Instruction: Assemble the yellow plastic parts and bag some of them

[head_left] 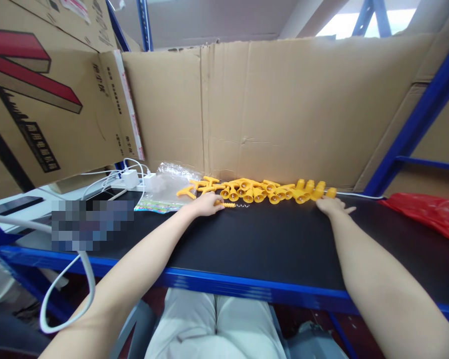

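Observation:
My left hand (209, 203) is closed round a yellow corkscrew (230, 204), whose bare metal spiral points to the right just above the black tabletop. Behind that hand lie several yellow T-shaped handles (187, 191). Yellow bell-shaped pieces with open mouths (259, 195) are heaped in the middle, some with metal showing inside. At the right end of the row, my right hand (331, 204) has its thumb and forefinger closed on a yellow bell-shaped cup (319, 191), beside another cup (331, 192). Its outer fingers stick out to the right.
A clear plastic bag (168, 184) lies left of the handles, near white chargers and cables (130, 178). A cardboard wall (284, 114) closes off the back. At right are a red plastic bag (430, 214) and a blue post (415, 114). A white cable loop (92, 279) hangs before my left forearm.

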The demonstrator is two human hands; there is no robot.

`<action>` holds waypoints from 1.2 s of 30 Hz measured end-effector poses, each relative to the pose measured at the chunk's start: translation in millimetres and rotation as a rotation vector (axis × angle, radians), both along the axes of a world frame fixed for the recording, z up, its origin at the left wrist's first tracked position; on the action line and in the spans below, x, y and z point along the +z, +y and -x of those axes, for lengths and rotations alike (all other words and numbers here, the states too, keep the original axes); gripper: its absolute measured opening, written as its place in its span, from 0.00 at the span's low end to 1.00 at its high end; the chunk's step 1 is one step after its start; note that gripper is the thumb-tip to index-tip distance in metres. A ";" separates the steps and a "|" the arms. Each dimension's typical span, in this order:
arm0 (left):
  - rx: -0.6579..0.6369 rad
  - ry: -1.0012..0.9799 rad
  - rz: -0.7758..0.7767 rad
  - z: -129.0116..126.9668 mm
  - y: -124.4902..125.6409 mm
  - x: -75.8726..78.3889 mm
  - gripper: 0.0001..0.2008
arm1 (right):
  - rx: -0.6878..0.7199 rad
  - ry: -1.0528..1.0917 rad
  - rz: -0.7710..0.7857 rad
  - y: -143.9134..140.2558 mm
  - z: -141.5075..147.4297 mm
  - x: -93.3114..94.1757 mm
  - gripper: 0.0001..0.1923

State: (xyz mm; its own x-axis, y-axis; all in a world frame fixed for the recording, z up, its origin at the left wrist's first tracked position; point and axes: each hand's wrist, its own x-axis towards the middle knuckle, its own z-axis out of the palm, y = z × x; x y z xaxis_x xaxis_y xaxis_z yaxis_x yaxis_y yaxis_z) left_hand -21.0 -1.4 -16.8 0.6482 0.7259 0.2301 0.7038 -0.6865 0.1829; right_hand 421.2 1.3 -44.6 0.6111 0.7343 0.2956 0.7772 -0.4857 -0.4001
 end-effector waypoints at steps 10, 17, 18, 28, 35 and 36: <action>-0.007 -0.021 -0.005 -0.2 -1.0 0.5 0.13 | -0.156 0.179 -0.250 -12.2 10.8 11.3 0.23; -0.012 -0.011 0.003 0.2 -0.5 1.1 0.13 | -0.099 0.072 -0.544 -9.0 26.9 31.9 0.16; -0.012 -0.011 0.009 0.0 -0.5 1.3 0.13 | -0.078 0.054 -0.568 -7.5 31.4 36.8 0.15; 0.009 -0.012 0.031 -0.5 -2.8 4.0 0.12 | 0.289 0.016 -0.455 -21.6 110.4 88.7 0.19; 0.169 -0.046 -0.127 -1.6 -11.5 11.2 0.14 | 0.730 -0.109 -0.217 -37.7 161.8 89.1 0.15; 0.177 -0.048 -0.131 -1.8 -12.2 11.8 0.14 | 0.797 -0.137 -0.178 -38.8 166.4 86.8 0.14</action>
State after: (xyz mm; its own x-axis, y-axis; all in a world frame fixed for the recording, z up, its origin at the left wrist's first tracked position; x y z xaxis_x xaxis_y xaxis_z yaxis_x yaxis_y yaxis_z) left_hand -19.2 -13.5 -5.0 0.4996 0.7892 0.3571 0.8080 -0.5732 0.1362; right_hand 254.8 -37.5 42.1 -0.1229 0.8672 0.4826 0.9090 0.2934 -0.2959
